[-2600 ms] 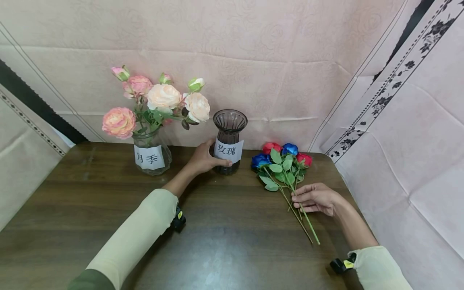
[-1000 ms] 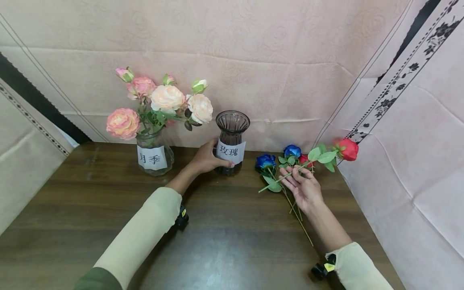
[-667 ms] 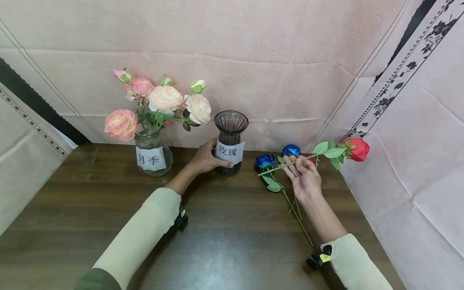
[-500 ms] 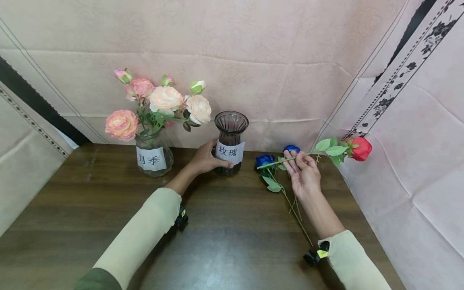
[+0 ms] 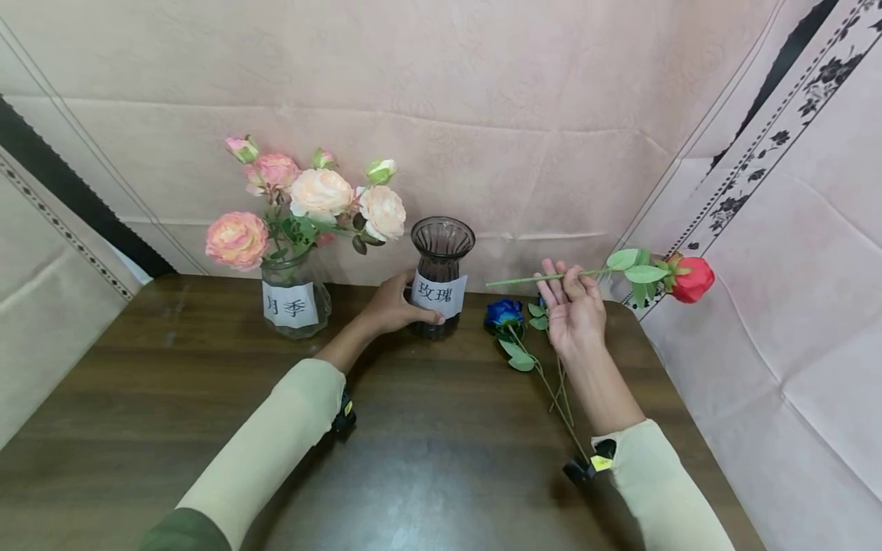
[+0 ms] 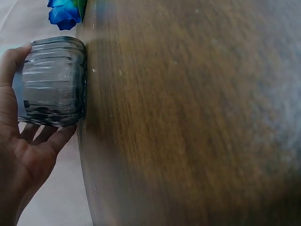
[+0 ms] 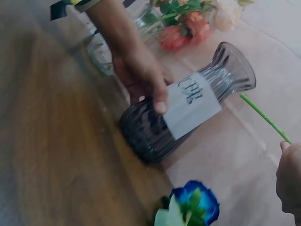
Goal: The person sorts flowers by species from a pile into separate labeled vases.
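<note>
My left hand [image 5: 393,308] grips the lower part of an upright dark glass vase [image 5: 444,243] with a white paper label. The left wrist view shows the thumb and fingers around the ribbed glass. My right hand [image 5: 579,321], palm turned up, pinches the green stem of a red rose [image 5: 692,279] above the table's back edge. The rose lies nearly level, bloom to the right, its cut stem end pointing left at the vase. In the right wrist view, that stem [image 7: 263,115] ends close to the vase's flared rim. A blue rose [image 5: 505,314] lies below it.
A clear glass vase [image 5: 296,329] with pink and cream flowers [image 5: 321,193] stands on the left. More rose stems lie beneath my right hand, their blooms mostly hidden. A pale cloth wall [image 5: 524,168] rises behind the brown wooden table [image 5: 413,459].
My right hand has taken a red rose from the bunch, turned it level and raised it above the other roses. My left hand has stayed on the dark vase.
</note>
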`<state>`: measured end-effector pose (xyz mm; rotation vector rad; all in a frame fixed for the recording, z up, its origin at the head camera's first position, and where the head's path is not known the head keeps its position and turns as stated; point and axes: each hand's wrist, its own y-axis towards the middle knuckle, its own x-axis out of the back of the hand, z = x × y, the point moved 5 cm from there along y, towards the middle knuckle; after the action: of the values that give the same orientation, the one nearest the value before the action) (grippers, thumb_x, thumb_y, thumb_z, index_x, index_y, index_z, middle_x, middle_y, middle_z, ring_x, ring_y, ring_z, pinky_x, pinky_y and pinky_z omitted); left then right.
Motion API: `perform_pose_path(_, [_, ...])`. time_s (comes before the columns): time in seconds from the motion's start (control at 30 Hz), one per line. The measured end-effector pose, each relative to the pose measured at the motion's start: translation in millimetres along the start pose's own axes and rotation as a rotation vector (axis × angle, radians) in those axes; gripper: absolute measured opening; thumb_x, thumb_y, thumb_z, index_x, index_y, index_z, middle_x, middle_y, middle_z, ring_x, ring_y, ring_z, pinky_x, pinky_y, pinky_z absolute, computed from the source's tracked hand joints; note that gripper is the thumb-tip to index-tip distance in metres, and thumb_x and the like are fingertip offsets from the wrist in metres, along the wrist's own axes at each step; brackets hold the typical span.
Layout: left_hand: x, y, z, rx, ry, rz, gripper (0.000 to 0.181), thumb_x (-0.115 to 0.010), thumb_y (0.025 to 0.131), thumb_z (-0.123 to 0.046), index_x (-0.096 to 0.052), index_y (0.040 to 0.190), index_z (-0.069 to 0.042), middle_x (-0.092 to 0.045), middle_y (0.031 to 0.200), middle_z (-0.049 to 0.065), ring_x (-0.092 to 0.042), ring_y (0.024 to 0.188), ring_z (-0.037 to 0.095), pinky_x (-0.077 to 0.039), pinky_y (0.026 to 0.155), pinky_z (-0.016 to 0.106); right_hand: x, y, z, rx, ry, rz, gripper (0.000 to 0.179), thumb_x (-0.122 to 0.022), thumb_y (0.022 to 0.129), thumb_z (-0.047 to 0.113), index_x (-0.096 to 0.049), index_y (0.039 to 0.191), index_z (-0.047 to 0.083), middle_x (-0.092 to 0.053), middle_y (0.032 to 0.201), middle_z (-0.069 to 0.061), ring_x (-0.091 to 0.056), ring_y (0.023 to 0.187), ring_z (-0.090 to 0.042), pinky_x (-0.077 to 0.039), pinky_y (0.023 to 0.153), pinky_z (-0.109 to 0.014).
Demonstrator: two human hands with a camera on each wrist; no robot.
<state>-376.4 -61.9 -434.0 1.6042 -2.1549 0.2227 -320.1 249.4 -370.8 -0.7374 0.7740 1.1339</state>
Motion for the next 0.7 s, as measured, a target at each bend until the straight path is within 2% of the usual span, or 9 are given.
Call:
perform_pose_path(0.13, [-1.0,-0.2,0.6,0.003,0.0,0.0,0.079,-0.102,0.082,-0.033,-0.064,0.149,-0.018,-0.074,0.141,0.008,-0.067,0.135,0.033,-0.052,0.12,0.058,-15,0.2,1,0.03,0.015,0.02,0.008,-0.068,0.105,0.012,-0.063,0.105,0.007,-0.082,0.099,-0.011,-0.06,0.154,-0.035,-0.064,0.103,-0.047])
perform_pose_path(0.27, [-1.3,0.0,1.2,0.006,0.001,-0.002,0.08,-0.103,0.081,-0.032,-0.064,0.15,-0.018,-0.074,0.141,0.008,-0.067,0.135,0.033,-0.052,0.119,0.058,-29,-1.1,0,0.059,0.036,0.046,0.007,-0.065,0.108,0.012,-0.063,0.108,0.006,-0.082,0.1,-0.011,-0.053,0.16,-0.036,-0.064,0.101,-0.047])
perform_pose_path(0.33, [-1.5,0.0,1.1,0.003,0.001,-0.001,0.079,-0.103,0.081,-0.033,-0.064,0.149,-0.018,-0.074,0.141,0.008,-0.067,0.135,0.033,-0.053,0.119,0.058,-35,-1.8,-1,0.074,0.043,0.053,0.007,-0.065,0.108,0.013,-0.063,0.109,0.006,-0.081,0.101,-0.011,-0.055,0.159,-0.036,-0.063,0.102,-0.047])
perform_pose_path(0.43, [-1.8,0.5,1.2,-0.003,-0.004,0.001,0.079,-0.103,0.081,-0.032,-0.065,0.149,-0.019,-0.075,0.14,0.007,-0.067,0.135,0.033,-0.052,0.119,0.059,-43,-2.2,-3,0.091,0.055,0.057,0.007,-0.064,0.107,0.013,-0.064,0.109,0.007,-0.081,0.101,-0.01,-0.066,0.149,-0.034,-0.06,0.107,-0.048])
perform_pose_path(0.53, [-1.7,0.7,1.5,-0.009,-0.009,0.002,0.079,-0.103,0.081,-0.032,-0.065,0.149,-0.02,-0.075,0.14,0.007,-0.067,0.135,0.033,-0.052,0.12,0.059,-51,-2.1,-4,0.11,0.07,0.06,0.006,-0.063,0.107,0.014,-0.064,0.108,0.008,-0.081,0.099,-0.009,-0.081,0.125,-0.03,-0.058,0.11,-0.049])
perform_pose_path(0.63, [-1.2,1.1,1.9,-0.01,-0.007,-0.001,0.079,-0.103,0.08,-0.032,-0.066,0.148,-0.02,-0.075,0.139,0.006,-0.067,0.135,0.033,-0.052,0.12,0.059,-58,-2.1,-6,0.118,0.098,0.072,0.006,-0.065,0.106,0.013,-0.064,0.108,0.008,-0.081,0.099,-0.01,-0.086,0.106,-0.028,-0.058,0.107,-0.05])
perform_pose_path(0.7, [-0.9,1.4,2.4,-0.01,-0.002,-0.003,0.079,-0.103,0.081,-0.033,-0.065,0.149,-0.02,-0.075,0.14,0.006,-0.066,0.136,0.033,-0.052,0.12,0.059,-63,-3.0,-8,0.132,0.105,0.082,0.007,-0.067,0.105,0.014,-0.064,0.106,0.007,-0.082,0.099,-0.01,-0.087,0.102,-0.028,-0.061,0.103,-0.05])
